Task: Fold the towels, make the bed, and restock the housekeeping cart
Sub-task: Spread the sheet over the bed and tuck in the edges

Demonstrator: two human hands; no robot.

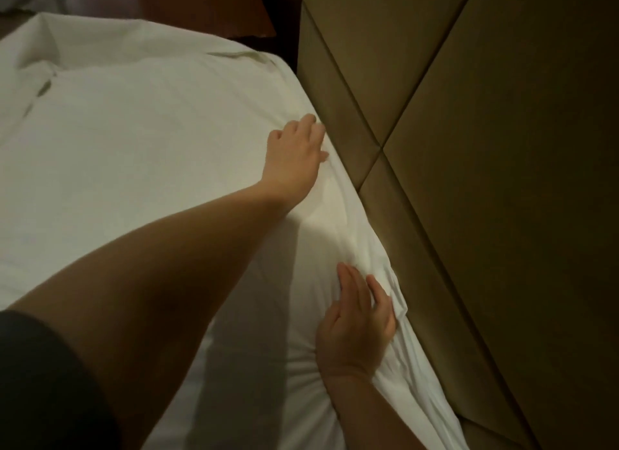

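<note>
A white sheet [134, 141] covers the bed and reaches the padded headboard [469, 148] on the right. My left hand [296, 149] stretches far across the bed and lies flat on the sheet at the edge beside the headboard, fingers straight. Closer to me, my right hand [356, 319] presses with straight fingers on a bunched, wrinkled part of the sheet [378, 265] at the seam where the bed meets the headboard. Neither hand grips the cloth.
The beige headboard panels with diagonal seams fill the right side. A dark wooden nightstand [214, 10] stands beyond the bed's far corner. A loose fold of white bedding [37, 47] lies at the upper left. My dark sleeve [40, 382] shows at the lower left.
</note>
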